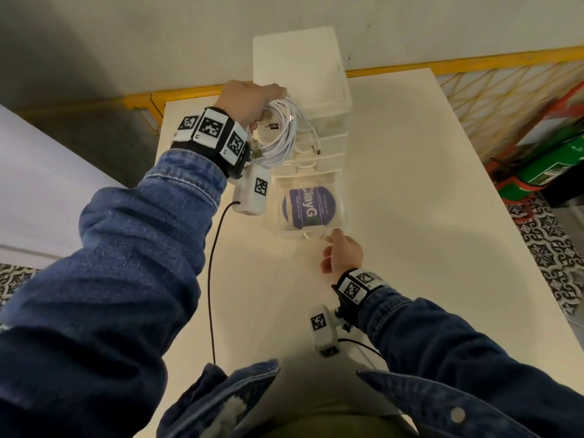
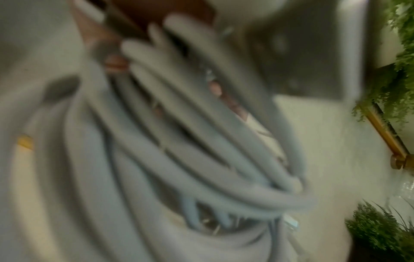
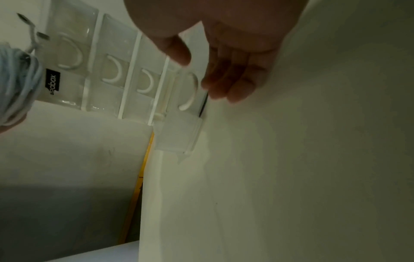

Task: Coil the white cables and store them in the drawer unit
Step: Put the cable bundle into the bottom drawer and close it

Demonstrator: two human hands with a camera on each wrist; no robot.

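Observation:
My left hand (image 1: 262, 102) grips a coil of white cables (image 1: 281, 137) in the air in front of the upper drawers of the white drawer unit (image 1: 300, 64). In the left wrist view the cable coil (image 2: 201, 141) fills the blurred picture, with fingers (image 2: 114, 62) curled round it. The clear bottom drawer (image 1: 338, 200) is pulled out and shows a round purple sticker (image 1: 308, 207). My right hand (image 1: 335, 245) is at that drawer's front, fingers straight and touching it beside the white handle (image 3: 190, 92). The right hand (image 3: 202, 78) holds nothing.
The unit stands at the back of a white table (image 1: 410, 216), whose left edge (image 3: 152, 177) lies close to the unit. A yellow railing (image 1: 474, 63) runs behind it. Green and red items (image 1: 543, 165) stand on the floor to the right. A black wire (image 1: 211, 279) hangs from my left wrist.

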